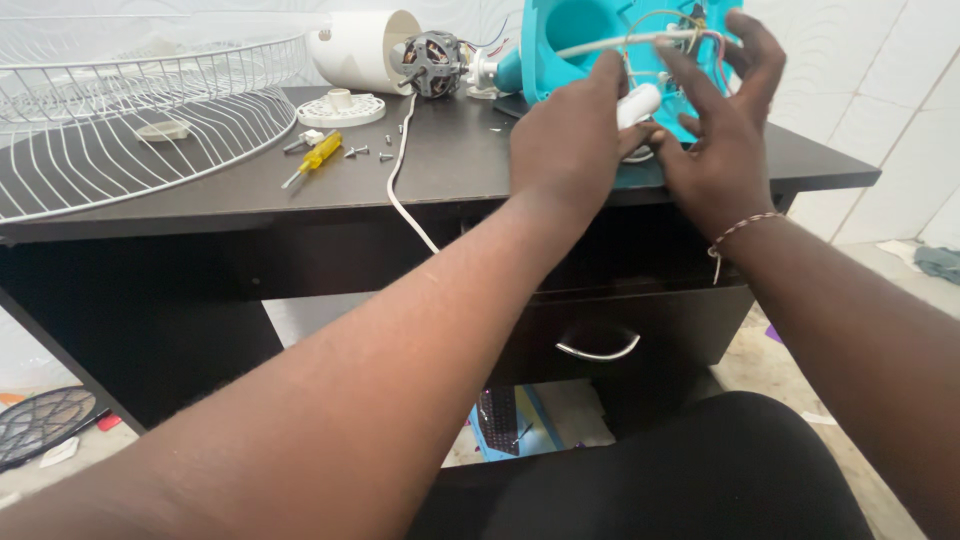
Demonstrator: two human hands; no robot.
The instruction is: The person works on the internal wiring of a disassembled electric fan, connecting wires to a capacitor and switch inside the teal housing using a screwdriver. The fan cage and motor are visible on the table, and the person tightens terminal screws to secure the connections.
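Note:
A turquoise plastic fan base (560, 40) stands tipped up on the dark desk (450, 170), its open underside facing me with coloured wires (690, 30) inside. My left hand (565, 140) pinches a small white cylindrical part (638, 105) against the base's lower edge. My right hand (720, 120) rests on the base beside it, fingers spread over the wires, thumb touching the white part. A white cord (610, 42) runs across the base. The fan motor (432, 62) lies behind, joined to the base.
A white wire fan guard (120, 110) covers the desk's left end. Near it lie a yellow-handled screwdriver (318, 157), loose screws (358, 151), a white round cap (342, 108) and a white motor cover (365, 45). A white cable (400, 170) hangs over the front edge. A drawer handle (598, 348) sits below.

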